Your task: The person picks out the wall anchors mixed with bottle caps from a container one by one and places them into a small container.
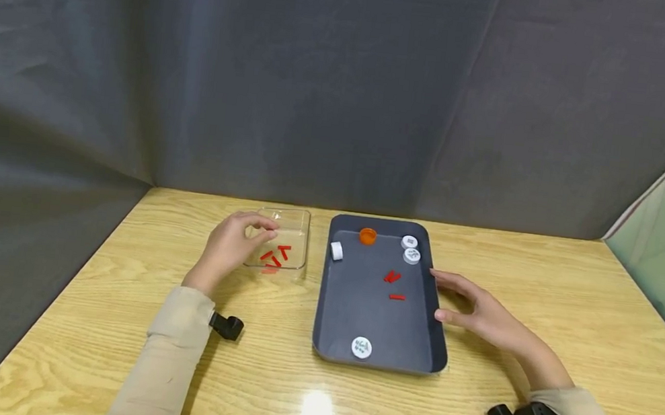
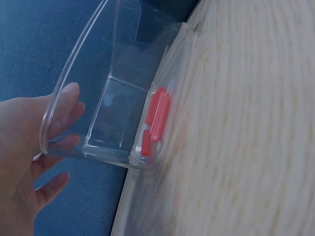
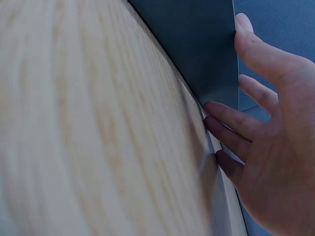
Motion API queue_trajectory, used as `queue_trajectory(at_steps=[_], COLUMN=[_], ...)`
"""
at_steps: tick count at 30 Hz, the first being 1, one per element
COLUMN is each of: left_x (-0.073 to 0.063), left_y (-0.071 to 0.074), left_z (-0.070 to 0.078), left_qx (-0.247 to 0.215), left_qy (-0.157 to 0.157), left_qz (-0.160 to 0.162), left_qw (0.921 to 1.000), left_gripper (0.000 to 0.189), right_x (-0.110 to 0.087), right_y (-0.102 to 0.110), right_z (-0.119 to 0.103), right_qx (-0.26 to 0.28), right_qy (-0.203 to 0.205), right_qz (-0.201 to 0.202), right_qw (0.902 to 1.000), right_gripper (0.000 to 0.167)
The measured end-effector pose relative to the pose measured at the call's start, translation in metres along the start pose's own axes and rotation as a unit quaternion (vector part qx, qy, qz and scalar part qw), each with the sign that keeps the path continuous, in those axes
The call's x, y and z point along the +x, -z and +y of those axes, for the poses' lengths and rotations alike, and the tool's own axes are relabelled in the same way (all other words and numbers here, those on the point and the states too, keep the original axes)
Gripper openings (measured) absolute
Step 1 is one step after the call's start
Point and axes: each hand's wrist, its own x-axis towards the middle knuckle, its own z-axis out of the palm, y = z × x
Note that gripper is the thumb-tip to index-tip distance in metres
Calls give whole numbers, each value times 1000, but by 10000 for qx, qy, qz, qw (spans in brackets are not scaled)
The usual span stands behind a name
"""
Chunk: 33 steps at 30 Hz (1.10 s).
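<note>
In the head view, my left hand (image 1: 230, 243) is over a clear plastic box (image 1: 307, 232), thumb and fingers loosely bent at its upper part. Nothing shows between those fingers in the left wrist view, where they overlap the box wall. Several short red sticks (image 1: 284, 252) lie on the box's floor. My right hand (image 1: 482, 311) is beside the dark grey tray (image 1: 357, 318), its fingertips at the right wall and thumb near the rim. More red sticks (image 1: 397, 297) lie inside that tray, some bunched together.
The tray also holds an orange round cap (image 1: 368, 236), a white cap (image 1: 336, 251) on its edge, two white printed caps (image 1: 411, 256) at the back right and another printed cap (image 1: 362, 347) near the front. A grey curtain (image 1: 319, 98) hangs behind the wooden table (image 1: 252, 388).
</note>
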Motion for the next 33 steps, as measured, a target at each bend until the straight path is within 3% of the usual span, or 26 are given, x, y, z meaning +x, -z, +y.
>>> queue_trajectory(at_steps=[19,26,33], left_x=[-4,-5,-5], left_y=[8,6,4], left_z=[15,25,36], left_qx=[-105,-478,-541], left_qy=[-448,-436,-568], left_qz=[386,189,22], left_qw=[9982,9977,9969], left_gripper=[21,21,22], right_x=[4,1,0], right_y=[0,0,0], right_z=[4,4,3], right_qx=[55,15,25], right_qy=[98,63,39], right_qz=[-21,-3,17], right_qw=[9999,10000,10000], right_gripper=[70,70,71])
